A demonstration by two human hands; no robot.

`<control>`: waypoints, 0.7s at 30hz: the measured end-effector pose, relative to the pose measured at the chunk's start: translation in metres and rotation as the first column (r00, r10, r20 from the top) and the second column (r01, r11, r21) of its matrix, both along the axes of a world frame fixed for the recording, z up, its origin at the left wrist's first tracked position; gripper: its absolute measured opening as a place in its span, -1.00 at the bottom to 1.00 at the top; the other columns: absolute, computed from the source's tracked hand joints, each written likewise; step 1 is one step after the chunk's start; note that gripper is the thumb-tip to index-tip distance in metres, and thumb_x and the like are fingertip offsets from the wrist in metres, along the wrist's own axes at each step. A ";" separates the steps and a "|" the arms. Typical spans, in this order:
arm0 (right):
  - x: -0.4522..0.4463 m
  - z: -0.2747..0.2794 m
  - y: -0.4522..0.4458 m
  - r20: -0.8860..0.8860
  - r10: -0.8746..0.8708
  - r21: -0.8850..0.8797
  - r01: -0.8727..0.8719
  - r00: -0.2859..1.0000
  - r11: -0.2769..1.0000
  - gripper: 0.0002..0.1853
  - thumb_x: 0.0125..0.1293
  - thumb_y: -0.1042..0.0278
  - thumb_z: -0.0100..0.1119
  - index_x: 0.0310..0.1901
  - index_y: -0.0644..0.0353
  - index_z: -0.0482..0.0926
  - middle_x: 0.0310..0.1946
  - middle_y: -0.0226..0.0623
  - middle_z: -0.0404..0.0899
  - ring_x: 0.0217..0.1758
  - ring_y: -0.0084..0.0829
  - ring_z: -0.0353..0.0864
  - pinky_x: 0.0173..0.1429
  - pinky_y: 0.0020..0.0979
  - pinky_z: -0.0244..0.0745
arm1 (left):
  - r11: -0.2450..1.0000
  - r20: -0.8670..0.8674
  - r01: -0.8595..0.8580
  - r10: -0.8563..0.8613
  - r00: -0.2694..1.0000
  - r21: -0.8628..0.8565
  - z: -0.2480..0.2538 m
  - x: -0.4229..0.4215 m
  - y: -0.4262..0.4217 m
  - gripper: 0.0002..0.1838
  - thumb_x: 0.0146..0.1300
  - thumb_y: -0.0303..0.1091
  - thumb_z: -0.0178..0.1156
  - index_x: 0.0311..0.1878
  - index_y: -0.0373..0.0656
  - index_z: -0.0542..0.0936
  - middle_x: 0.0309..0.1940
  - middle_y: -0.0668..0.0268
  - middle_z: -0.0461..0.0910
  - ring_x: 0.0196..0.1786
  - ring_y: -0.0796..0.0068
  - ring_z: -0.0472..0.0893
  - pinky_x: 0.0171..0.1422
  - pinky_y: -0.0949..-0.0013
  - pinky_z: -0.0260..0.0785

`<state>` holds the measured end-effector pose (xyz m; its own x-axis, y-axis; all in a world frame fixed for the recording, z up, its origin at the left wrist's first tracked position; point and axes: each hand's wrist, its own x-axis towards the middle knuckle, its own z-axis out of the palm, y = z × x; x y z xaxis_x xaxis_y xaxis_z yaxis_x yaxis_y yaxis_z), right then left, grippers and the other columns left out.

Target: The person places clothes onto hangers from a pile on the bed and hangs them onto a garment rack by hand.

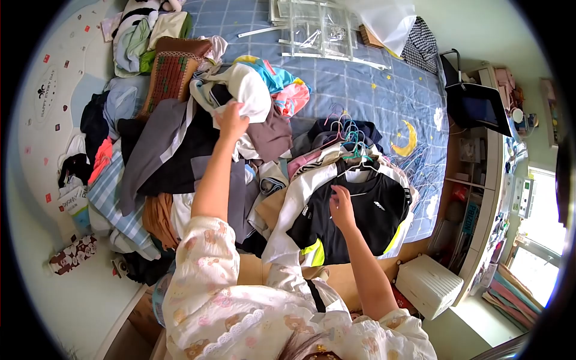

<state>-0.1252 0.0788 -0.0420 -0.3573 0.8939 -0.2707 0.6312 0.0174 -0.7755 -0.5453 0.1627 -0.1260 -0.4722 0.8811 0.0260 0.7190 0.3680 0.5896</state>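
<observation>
My left hand (232, 122) is closed on the edge of a white garment (248, 90) at the top of a big clothes heap on the bed. A patch of black cloth shows beside the white fabric. Over a black short-sleeved shirt (381, 207) with neon yellow side panels is my right hand (341, 207), its fingers loosely apart near the neckline; whether it touches the cloth is hard to tell. The shirt hangs on a white hanger (362, 168) and lies on top of other hung clothes. Several coloured hangers (345, 133) stick out behind it.
Left of me the heap holds a grey and black garment (159, 150), a blue checked cloth (123, 201) and a brown woven mat (171, 75). Loose wire hangers (414, 159) lie on the blue bedspread (360, 90). A clear plastic organiser (318, 30) is at the back; a white ribbed box (429, 285) stands lower right.
</observation>
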 end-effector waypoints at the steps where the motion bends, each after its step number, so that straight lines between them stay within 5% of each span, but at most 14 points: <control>1: -0.010 -0.001 0.005 -0.009 0.008 -0.014 -0.008 1.000 1.000 -0.58 0.21 0.60 0.06 0.14 0.21 0.43 0.13 -0.14 0.36 -0.07 -0.28 0.56 -0.04 -0.39 0.54 | 0.994 0.068 0.048 -0.055 0.996 0.097 0.004 0.016 -0.012 -0.65 0.04 -0.36 0.25 -0.03 -0.03 0.54 0.00 0.33 0.54 0.16 0.22 0.48 0.46 -0.30 -0.27; 3: -0.031 -0.003 0.014 -0.034 0.023 -0.034 -0.024 0.999 0.999 -0.62 0.22 0.59 0.05 0.11 0.23 0.45 0.11 -0.15 0.39 -0.09 -0.28 0.57 -0.05 -0.40 0.54 | 0.946 0.268 0.082 -0.171 0.948 0.314 0.018 0.053 -0.039 -0.84 0.07 -0.48 0.19 -0.24 -0.13 0.61 -0.25 0.20 0.61 -0.08 0.13 0.58 0.22 0.11 0.31; 4: -0.037 -0.011 0.016 -0.053 0.034 -0.035 -0.035 0.998 0.999 -0.64 0.24 0.55 0.06 0.09 0.25 0.46 0.04 -0.15 0.44 -0.12 -0.26 0.58 -0.06 -0.41 0.53 | 0.956 0.356 -0.002 -0.107 0.928 0.292 0.031 0.080 -0.059 -0.89 0.07 -0.50 0.20 -0.30 -0.17 0.63 -0.30 0.17 0.62 -0.12 0.13 0.59 0.01 0.25 0.42; 5: -0.043 -0.016 0.017 -0.058 0.034 -0.092 -0.039 0.998 0.995 -0.63 0.28 0.48 0.10 0.14 0.23 0.46 0.06 -0.18 0.47 -0.11 -0.30 0.60 -0.08 -0.43 0.52 | 0.977 0.456 -0.011 -0.090 0.885 0.213 0.040 0.101 -0.079 -0.91 0.11 -0.46 0.23 -0.29 -0.18 0.63 -0.30 0.19 0.63 -0.14 0.20 0.61 0.02 0.28 0.41; 6: -0.053 -0.018 0.016 -0.128 -0.118 -0.327 0.071 0.985 0.943 -0.62 0.31 0.41 0.10 0.17 0.20 0.46 0.09 -0.23 0.47 -0.05 -0.36 0.59 -0.06 -0.42 0.51 | 0.988 0.595 -0.050 -0.048 0.803 0.147 0.050 0.120 -0.099 -0.92 0.15 -0.42 0.25 -0.30 -0.19 0.64 -0.29 0.21 0.64 -0.14 0.29 0.63 0.01 0.32 0.42; 8: -0.069 -0.016 0.012 -0.225 -0.435 -0.704 0.164 0.872 0.691 -0.52 0.38 0.18 0.11 0.28 0.15 0.37 0.17 -0.23 0.44 -0.01 -0.37 0.58 -0.06 -0.37 0.53 | 0.993 0.641 -0.059 -0.023 0.767 0.106 0.084 0.160 -0.138 -0.89 0.17 -0.39 0.28 -0.32 -0.24 0.64 -0.33 0.20 0.67 -0.20 0.35 0.65 -0.05 0.37 0.43; 10: -0.075 -0.022 0.001 -0.227 -0.613 -0.886 0.100 0.757 0.452 -0.40 0.38 -0.02 0.07 0.32 0.17 0.30 0.12 -0.21 0.49 0.07 -0.28 0.57 0.03 -0.27 0.53 | 0.998 0.794 -0.007 -0.047 0.607 0.064 0.098 0.199 -0.180 -0.87 0.17 -0.42 0.29 -0.24 -0.25 0.63 -0.38 0.28 0.66 -0.28 0.53 0.62 -0.11 0.44 0.44; 11: -0.074 -0.037 -0.003 -0.192 -0.685 -0.957 0.021 0.703 0.290 -0.36 0.37 -0.08 0.06 0.32 0.19 0.29 0.10 -0.19 0.51 0.09 -0.25 0.56 0.06 -0.24 0.52 | 0.979 0.705 0.059 -0.181 0.686 0.194 0.128 0.214 -0.191 -0.85 0.16 -0.42 0.30 -0.22 -0.25 0.62 -0.40 0.33 0.65 -0.31 0.59 0.59 -0.13 0.45 0.44; 12: -0.081 -0.009 -0.005 -0.204 -0.743 -0.977 -0.176 0.637 0.117 -0.36 0.37 -0.13 0.02 0.29 0.22 0.33 0.07 -0.16 0.53 0.12 -0.22 0.55 0.10 -0.14 0.51 | 0.987 0.774 0.099 -0.160 0.613 0.126 0.130 0.233 -0.213 -0.86 0.13 -0.44 0.30 -0.24 -0.24 0.61 -0.40 0.34 0.64 -0.30 0.59 0.59 -0.12 0.46 0.44; 13: -0.083 0.003 -0.010 -0.143 -0.763 -0.987 -0.149 0.630 0.061 -0.43 0.36 0.00 0.10 0.23 0.28 0.38 -0.02 -0.12 0.58 0.04 -0.21 0.60 0.04 -0.10 0.55 | 0.986 0.833 0.154 -0.139 0.536 0.066 0.156 0.242 -0.226 -0.87 0.11 -0.47 0.28 -0.26 -0.23 0.60 -0.42 0.34 0.63 -0.28 0.57 0.59 -0.10 0.47 0.43; 16: -0.072 -0.004 -0.036 -0.147 -0.630 -0.959 0.047 0.763 0.281 -0.56 0.29 0.30 0.18 0.13 0.37 0.45 -0.12 -0.10 0.62 -0.15 -0.21 0.67 -0.09 -0.14 0.61 | 0.970 0.857 0.230 -0.183 0.482 0.078 0.150 0.263 -0.268 -0.85 0.11 -0.51 0.26 -0.22 -0.21 0.58 -0.37 0.31 0.63 -0.28 0.52 0.59 -0.07 0.45 0.44; 19: -0.049 0.013 -0.057 -0.213 -0.610 -0.925 0.045 0.764 0.378 -0.65 0.26 0.48 0.13 0.06 0.42 0.49 -0.16 -0.09 0.63 -0.21 -0.19 0.68 -0.12 -0.15 0.63 | 0.999 0.996 -0.030 -0.012 0.084 0.014 0.102 0.281 -0.310 -0.73 0.13 -0.53 0.27 -0.08 -0.15 0.53 -0.24 0.30 0.63 -0.25 0.48 0.60 -0.05 0.44 0.46; 21: -0.030 0.038 -0.063 -0.249 -0.656 -0.929 0.015 0.713 0.370 -0.67 0.29 0.51 0.07 0.08 0.39 0.49 -0.15 -0.07 0.64 -0.20 -0.17 0.69 -0.10 -0.14 0.64 | 0.969 0.966 -0.141 0.174 -0.190 -0.202 0.088 0.282 -0.328 -0.62 0.29 -0.30 0.16 0.15 -0.12 0.41 0.09 0.21 0.52 0.11 0.34 0.52 0.25 0.28 0.32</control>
<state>-0.1557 0.0159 -0.0044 -0.4306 0.3862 -0.8157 -0.0933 -0.9180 -0.3854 -0.2629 -0.1655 -0.0381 -0.0595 0.7676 -0.6382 -0.7611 0.3788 0.5266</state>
